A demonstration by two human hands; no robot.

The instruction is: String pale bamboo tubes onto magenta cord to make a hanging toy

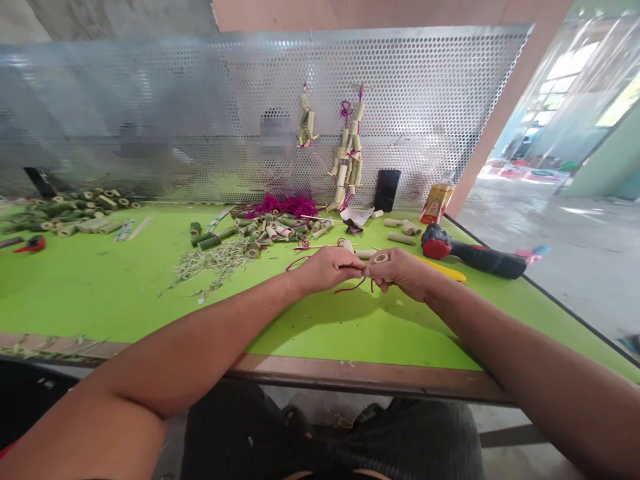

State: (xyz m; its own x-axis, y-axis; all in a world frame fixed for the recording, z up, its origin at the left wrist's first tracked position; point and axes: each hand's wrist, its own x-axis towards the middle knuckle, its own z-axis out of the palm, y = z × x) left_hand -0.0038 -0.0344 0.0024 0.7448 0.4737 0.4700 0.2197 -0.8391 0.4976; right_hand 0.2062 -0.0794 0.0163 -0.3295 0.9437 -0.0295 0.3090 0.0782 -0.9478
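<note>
My left hand (330,268) and my right hand (395,272) meet above the green table, fingertips touching. A short bamboo tube (381,258) is gripped in my right hand, its open end facing up. The fingers of my left hand are pinched together on a thin dark red string (353,287), whose loose ends hang below both hands. Just behind them lie a bamboo piece (365,253) and a thin stick with more string. My fingers hide part of the string.
Bamboo pieces and shavings (215,260) lie left of centre, near purple string (285,206). A cordless tool (475,257), a yellow object (443,269), a bottle (438,199) and a phone (387,191) are to the right. Strung bamboo (342,175) hangs on the perforated metal panel (225,120).
</note>
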